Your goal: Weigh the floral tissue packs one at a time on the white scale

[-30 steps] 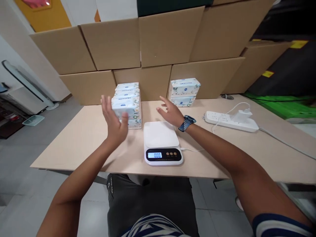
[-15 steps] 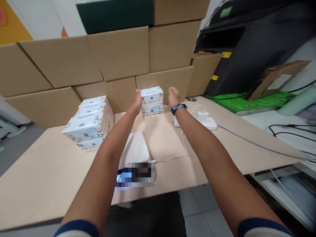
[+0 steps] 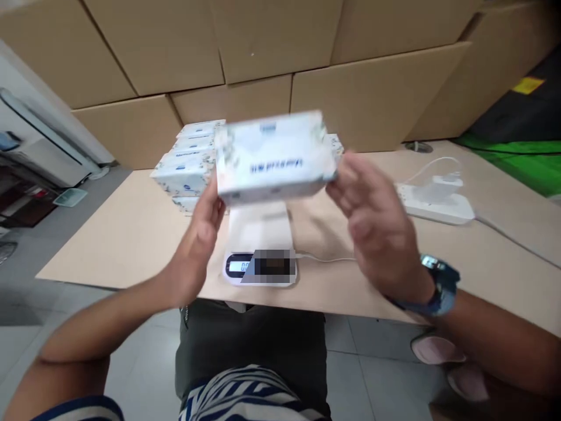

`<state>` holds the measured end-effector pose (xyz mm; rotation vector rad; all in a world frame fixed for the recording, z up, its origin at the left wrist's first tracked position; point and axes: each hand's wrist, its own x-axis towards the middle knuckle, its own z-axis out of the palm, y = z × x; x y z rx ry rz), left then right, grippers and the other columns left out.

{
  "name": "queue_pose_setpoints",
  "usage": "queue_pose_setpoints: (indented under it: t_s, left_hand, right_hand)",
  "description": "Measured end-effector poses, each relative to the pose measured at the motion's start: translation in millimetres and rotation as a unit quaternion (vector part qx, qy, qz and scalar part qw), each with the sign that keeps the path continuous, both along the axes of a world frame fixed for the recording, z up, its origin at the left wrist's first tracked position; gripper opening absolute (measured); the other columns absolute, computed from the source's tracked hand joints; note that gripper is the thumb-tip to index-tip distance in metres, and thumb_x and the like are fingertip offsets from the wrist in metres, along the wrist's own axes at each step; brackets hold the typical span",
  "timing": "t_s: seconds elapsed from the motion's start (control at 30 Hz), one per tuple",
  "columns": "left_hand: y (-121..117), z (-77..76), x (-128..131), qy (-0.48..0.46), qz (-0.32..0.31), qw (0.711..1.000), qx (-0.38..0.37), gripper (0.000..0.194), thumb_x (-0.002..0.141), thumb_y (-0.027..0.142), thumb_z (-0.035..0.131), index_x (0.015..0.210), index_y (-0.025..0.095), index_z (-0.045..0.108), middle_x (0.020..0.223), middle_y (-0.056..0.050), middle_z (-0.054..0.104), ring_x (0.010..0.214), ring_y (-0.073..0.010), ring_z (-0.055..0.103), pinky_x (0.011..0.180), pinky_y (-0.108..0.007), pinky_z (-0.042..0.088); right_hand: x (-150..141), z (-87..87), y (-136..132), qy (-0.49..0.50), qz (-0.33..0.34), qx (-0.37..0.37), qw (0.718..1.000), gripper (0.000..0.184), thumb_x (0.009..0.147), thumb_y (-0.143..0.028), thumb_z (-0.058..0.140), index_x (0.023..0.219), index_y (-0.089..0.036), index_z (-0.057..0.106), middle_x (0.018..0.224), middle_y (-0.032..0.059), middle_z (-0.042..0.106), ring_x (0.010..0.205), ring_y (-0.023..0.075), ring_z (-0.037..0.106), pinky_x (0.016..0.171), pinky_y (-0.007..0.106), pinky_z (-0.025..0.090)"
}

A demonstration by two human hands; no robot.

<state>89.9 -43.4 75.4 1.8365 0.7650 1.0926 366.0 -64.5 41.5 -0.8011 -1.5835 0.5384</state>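
Observation:
Between my two hands a tissue pack (image 3: 272,155), white with floral corners and blue lettering, is held up above the table, slightly blurred. My left hand (image 3: 199,237) presses against its left end, and my right hand (image 3: 372,222) grips the right end; a watch is on that wrist. Below the pack sits a white digital scale (image 3: 260,228) with a lit display, partly pixelated. To the left stands a stack of similar tissue packs (image 3: 186,166). Part of another tissue pack (image 3: 335,142) shows behind the held one, mostly hidden.
Cardboard boxes (image 3: 258,47) form a wall along the back of the light wooden table (image 3: 105,234). On the right lies a white power strip (image 3: 442,204) with a plug and grey cable. A thin white cable (image 3: 324,257) runs from the scale.
My hands have come back toward me from the far side of the table, bringing one tissue pack lifted over the scale. The view has tilted downward.

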Motion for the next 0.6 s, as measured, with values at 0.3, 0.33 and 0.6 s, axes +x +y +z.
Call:
queue_pose_setpoints:
  t_s: [0.3,0.33,0.6]
  left_hand:
    - [5,-72.6,-43,0.007,0.022,0.990,-0.138,0.084,0.103,0.084,0.035,0.169,0.034,0.046,0.186,0.002,0.029,0.176,-0.0370,0.022,0.147,-0.056,0.021]
    - [10,-71.1,-43,0.009,0.028,0.990,-0.139,0.084,0.103,0.085,0.034,0.168,0.034,0.048,0.186,0.002,0.031,0.175,-0.0365,0.023,0.147,-0.056,0.021]
    - [17,-97.8,-31,-0.062,0.051,0.978,-0.195,0.084,0.104,0.085,0.031,0.160,0.029,0.058,0.178,-0.002,0.048,0.175,-0.0349,0.027,0.147,-0.056,0.021]
  right_hand:
    - [-39,-70.2,12,0.098,-0.125,-0.045,0.986,0.039,0.104,-0.056,0.067,0.134,-0.031,0.072,0.111,0.0090,0.088,0.105,0.0299,0.087,0.096,0.051,0.074]
    - [-37,-71.5,17,0.100,-0.126,-0.047,0.986,0.039,0.103,-0.057,0.068,0.131,-0.030,0.073,0.104,0.0078,0.088,0.093,0.0280,0.088,0.088,0.048,0.075]
    - [-25,-83.1,30,0.101,-0.083,-0.089,0.987,0.047,0.099,-0.067,0.068,0.127,-0.031,0.079,0.114,0.0058,0.088,0.103,0.0246,0.086,0.096,0.046,0.074]
